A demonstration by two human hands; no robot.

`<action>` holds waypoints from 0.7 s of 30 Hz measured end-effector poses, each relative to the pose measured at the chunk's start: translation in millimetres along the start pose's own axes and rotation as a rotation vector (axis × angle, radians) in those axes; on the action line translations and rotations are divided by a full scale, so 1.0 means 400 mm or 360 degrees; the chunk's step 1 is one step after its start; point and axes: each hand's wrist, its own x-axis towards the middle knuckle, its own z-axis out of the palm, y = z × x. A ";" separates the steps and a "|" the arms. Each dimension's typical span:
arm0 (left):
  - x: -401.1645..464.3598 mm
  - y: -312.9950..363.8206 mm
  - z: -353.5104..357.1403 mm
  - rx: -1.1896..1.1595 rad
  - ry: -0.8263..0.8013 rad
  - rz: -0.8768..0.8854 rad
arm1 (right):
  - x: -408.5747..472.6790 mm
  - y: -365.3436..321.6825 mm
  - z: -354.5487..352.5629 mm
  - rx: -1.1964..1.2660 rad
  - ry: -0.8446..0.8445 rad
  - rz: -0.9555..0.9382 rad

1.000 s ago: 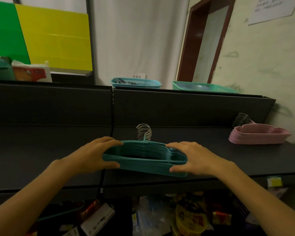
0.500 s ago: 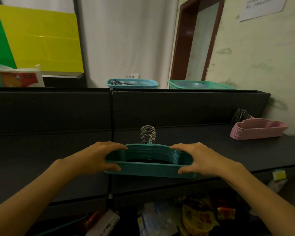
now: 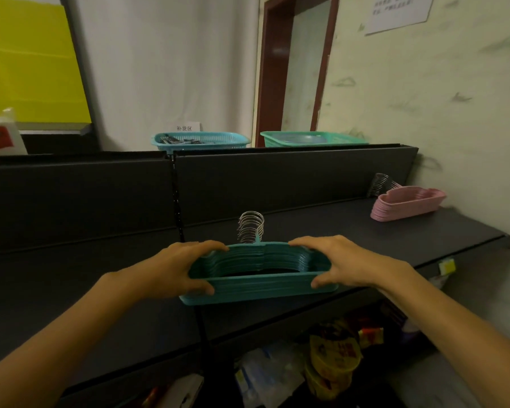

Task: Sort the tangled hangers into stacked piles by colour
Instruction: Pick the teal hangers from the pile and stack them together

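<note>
A stack of teal hangers (image 3: 259, 285) sits on the dark shelf (image 3: 351, 234) in front of me, its metal hooks (image 3: 251, 226) standing up at the back. My left hand (image 3: 174, 267) grips the stack's left end, thumb on the front and fingers over the top. My right hand (image 3: 342, 265) grips the right end the same way. A stack of pink hangers (image 3: 407, 203) lies at the shelf's far right, near the wall, with its hooks pointing to the back panel.
A dark back panel (image 3: 277, 178) rises behind the shelf. Beyond it stand a blue basket (image 3: 200, 141) and a green basket (image 3: 309, 139). Packaged goods (image 3: 333, 360) lie on the level below. The wall (image 3: 442, 113) closes off the right side.
The view has shifted right and the teal stack now lies level between my hands; both hands keep their hold on its ends.
</note>
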 end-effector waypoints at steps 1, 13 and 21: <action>0.002 0.000 -0.002 -0.0016 -0.0001 0.0011 | 0.002 -0.004 0.002 -0.0008 0.0005 0.0003; 0.014 -0.002 -0.014 0.0092 -0.0087 0.0087 | 0.014 0.006 -0.008 -0.0123 -0.0051 -0.0006; 0.025 -0.007 -0.023 0.0280 -0.0074 0.0085 | 0.025 0.002 -0.020 -0.0165 -0.0111 0.0002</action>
